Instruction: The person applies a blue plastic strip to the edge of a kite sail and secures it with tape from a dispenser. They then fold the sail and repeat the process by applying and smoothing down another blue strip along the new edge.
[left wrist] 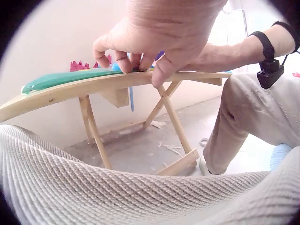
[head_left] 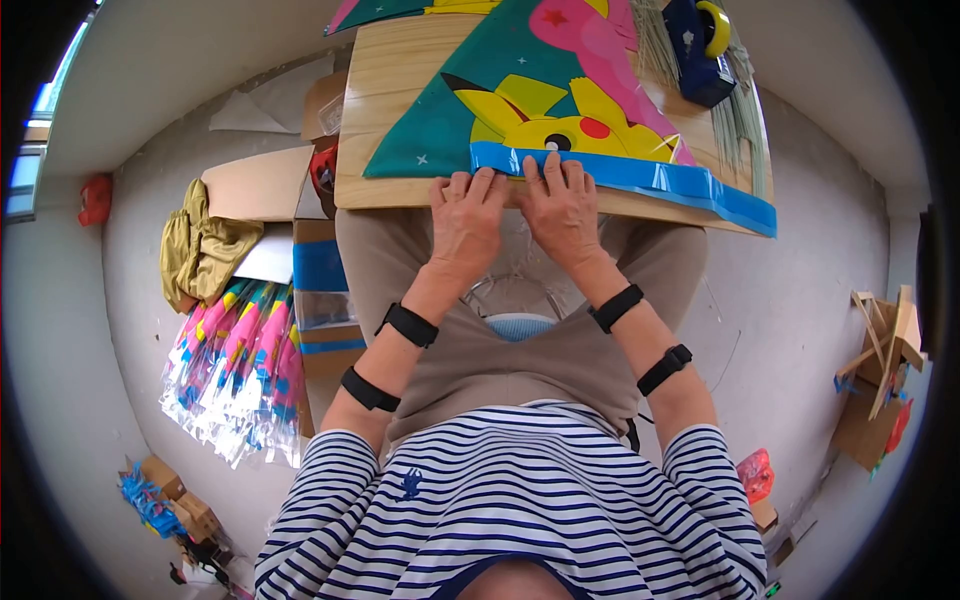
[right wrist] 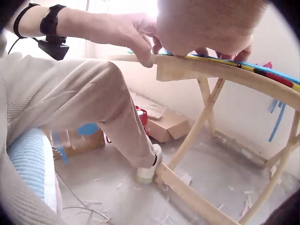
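A green, pink and yellow printed plastic sheet (head_left: 440, 130) with a cartoon figure lies on the wooden table (head_left: 385, 75). A shiny blue tape strip (head_left: 650, 175) runs along its near edge and passes beyond it over the table's right corner. My left hand (head_left: 470, 215) rests its fingertips on the strip's left part; in the left wrist view its thumb (left wrist: 161, 75) hangs at the table's edge. Close beside it, my right hand (head_left: 560, 210) presses bent fingertips on the same strip, below the yellow figure. From the right wrist view its fingertips (right wrist: 241, 55) meet the sheet's edge.
A navy tape dispenser (head_left: 705, 60) with a yellow roll stands at the table's right, beside thin pale strips (head_left: 735, 130). Left of my legs, several printed pieces in clear plastic (head_left: 240, 360) hang beside a gold cloth (head_left: 205, 245) and a cardboard box (head_left: 260, 185).
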A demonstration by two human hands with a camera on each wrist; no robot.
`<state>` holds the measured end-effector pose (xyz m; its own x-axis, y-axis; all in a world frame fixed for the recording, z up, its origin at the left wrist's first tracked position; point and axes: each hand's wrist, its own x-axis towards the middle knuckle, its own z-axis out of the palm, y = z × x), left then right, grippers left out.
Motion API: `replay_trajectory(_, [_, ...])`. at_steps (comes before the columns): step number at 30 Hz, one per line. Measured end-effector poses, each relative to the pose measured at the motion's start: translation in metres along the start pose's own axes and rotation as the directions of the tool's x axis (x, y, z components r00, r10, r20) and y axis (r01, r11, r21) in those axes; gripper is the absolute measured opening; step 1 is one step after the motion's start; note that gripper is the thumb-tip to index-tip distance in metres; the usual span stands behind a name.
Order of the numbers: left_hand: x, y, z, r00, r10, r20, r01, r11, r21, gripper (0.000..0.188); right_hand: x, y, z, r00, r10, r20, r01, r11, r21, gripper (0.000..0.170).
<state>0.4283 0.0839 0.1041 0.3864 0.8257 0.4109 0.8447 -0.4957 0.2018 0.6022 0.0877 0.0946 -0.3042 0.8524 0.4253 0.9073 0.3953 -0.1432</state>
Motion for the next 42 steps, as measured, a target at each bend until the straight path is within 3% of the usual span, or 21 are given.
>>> replay_trajectory(6, [-0.001, -0.006, -0.006, 0.998, -0.053, 0.017, 0.054, 0.999, -0.01, 0.04, -0.001, 0.0, 0.0, 1.0, -0.021, 0.006, 0.021, 0.999, -0.03, 0.061])
replay_trajectory(18, [-0.003, -0.021, -0.018, 0.999, 0.007, 0.038, -0.004, 0.997, -0.071, 0.048, -0.001, -0.008, -0.001, 0.999, -0.028, 0.03, 0.03, 0.997, -0.075, 0.071])
replay_trajectory(24, [-0.004, -0.026, -0.027, 0.991, 0.023, 0.134, -0.011, 0.996, -0.088, 0.049, -0.001, -0.009, 0.004, 0.999, -0.036, 0.028, 0.038, 0.996, -0.075, 0.075])
replay_trajectory(30, [-0.015, -0.051, -0.039, 0.984, 0.05, 0.172, 0.006, 0.95, -0.311, 0.05, 0.0, -0.01, 0.005, 0.998, -0.043, 0.042, 0.046, 0.996, -0.078, 0.076])
replay_trajectory(33, [-0.02, -0.047, -0.048, 0.988, 0.03, 0.149, 0.019, 0.947, -0.32, 0.053, 0.0, -0.009, 0.005, 0.998, -0.037, 0.04, 0.04, 0.996, -0.08, 0.074])
replay_trajectory(39, [0.007, -0.004, -0.03, 0.973, 0.197, 0.119, -0.174, 0.968, -0.179, 0.06, -0.003, -0.008, 0.012, 0.999, -0.038, 0.003, 0.038, 0.996, -0.083, 0.069])
replay_trajectory(42, [0.008, -0.009, -0.009, 0.977, 0.117, 0.178, -0.078, 0.975, -0.21, 0.071, -0.002, -0.007, 0.016, 0.999, -0.032, -0.036, 0.029, 0.996, -0.082, 0.07])
